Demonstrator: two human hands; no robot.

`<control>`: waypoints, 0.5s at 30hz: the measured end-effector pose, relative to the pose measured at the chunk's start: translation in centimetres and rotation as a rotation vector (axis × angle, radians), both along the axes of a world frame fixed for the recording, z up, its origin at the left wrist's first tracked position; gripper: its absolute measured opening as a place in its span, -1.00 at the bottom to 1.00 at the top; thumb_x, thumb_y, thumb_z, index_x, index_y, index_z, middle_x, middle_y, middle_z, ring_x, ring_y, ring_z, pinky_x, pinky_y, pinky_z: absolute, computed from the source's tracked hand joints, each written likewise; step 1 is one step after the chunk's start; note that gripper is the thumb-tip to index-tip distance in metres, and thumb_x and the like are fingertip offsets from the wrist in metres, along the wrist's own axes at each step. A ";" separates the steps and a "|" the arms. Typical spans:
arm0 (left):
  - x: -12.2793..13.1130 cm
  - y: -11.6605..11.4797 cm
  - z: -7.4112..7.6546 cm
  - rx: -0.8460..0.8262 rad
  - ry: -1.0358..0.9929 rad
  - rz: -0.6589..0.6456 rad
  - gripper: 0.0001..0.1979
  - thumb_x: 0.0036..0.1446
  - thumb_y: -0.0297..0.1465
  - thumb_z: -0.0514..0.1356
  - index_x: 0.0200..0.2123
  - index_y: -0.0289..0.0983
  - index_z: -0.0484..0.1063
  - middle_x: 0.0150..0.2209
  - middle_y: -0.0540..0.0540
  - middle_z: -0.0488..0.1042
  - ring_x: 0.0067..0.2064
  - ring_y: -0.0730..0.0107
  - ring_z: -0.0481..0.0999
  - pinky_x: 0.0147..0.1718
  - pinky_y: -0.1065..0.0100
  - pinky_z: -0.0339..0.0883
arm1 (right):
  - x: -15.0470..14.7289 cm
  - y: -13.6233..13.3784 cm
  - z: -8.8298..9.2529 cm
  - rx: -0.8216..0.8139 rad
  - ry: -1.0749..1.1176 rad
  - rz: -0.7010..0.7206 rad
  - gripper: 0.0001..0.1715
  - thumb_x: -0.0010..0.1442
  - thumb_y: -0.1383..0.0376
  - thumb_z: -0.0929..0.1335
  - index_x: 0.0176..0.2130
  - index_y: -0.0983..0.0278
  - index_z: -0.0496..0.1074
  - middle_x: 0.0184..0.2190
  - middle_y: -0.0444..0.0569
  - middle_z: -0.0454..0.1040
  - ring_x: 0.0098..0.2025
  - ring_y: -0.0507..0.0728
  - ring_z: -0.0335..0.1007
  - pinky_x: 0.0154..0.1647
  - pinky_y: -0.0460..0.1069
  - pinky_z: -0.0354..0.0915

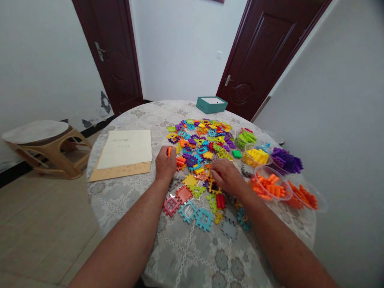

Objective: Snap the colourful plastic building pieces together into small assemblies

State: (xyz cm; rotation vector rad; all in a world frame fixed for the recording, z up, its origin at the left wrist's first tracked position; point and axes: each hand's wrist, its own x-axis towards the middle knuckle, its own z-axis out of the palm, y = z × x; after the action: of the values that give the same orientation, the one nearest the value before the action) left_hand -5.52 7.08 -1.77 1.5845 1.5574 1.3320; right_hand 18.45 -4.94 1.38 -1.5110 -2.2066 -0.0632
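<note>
My left hand [166, 162] is closed round an orange piece [169, 151] at the left edge of a wide pile of colourful plastic pieces [198, 140]. More orange pieces [180, 161] lie just right of it. My right hand [225, 173] is over the right side of the pile, its fingers curled down beside an orange flat piece [201, 176]; whatever is under the fingertips is hidden. Nearer me lie a red square piece [184, 194], a blue window piece [204, 219] and a red ribbed piece [221, 201].
Clear bowls with green [246, 138], yellow [257, 156] and orange pieces [270, 186] stand at the right, beside purple pieces [287, 161]. Paper sheets [126, 150] lie at the left. A teal box [211, 105] sits at the far edge. A stool [45, 148] stands left of the table.
</note>
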 end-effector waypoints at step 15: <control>-0.1 0.1 0.3 -0.063 -0.313 -0.088 -0.68 0.35 -0.14 0.05 -0.03 -0.23 0.39 -0.22 -0.10 0.65 -0.48 0.43 0.53 -0.46 0.40 0.37 | -6.9 17.4 0.8 -0.166 -0.134 -0.069 -0.45 0.42 0.39 0.23 0.34 0.32 0.39 0.26 0.15 0.48 0.27 0.23 0.39 0.34 0.07 0.21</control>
State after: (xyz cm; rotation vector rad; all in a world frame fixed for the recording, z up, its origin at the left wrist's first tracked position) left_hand -5.62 7.21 -1.51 1.3173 1.3105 1.3916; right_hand 11.54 12.45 2.16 -1.7189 -2.3126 -0.0029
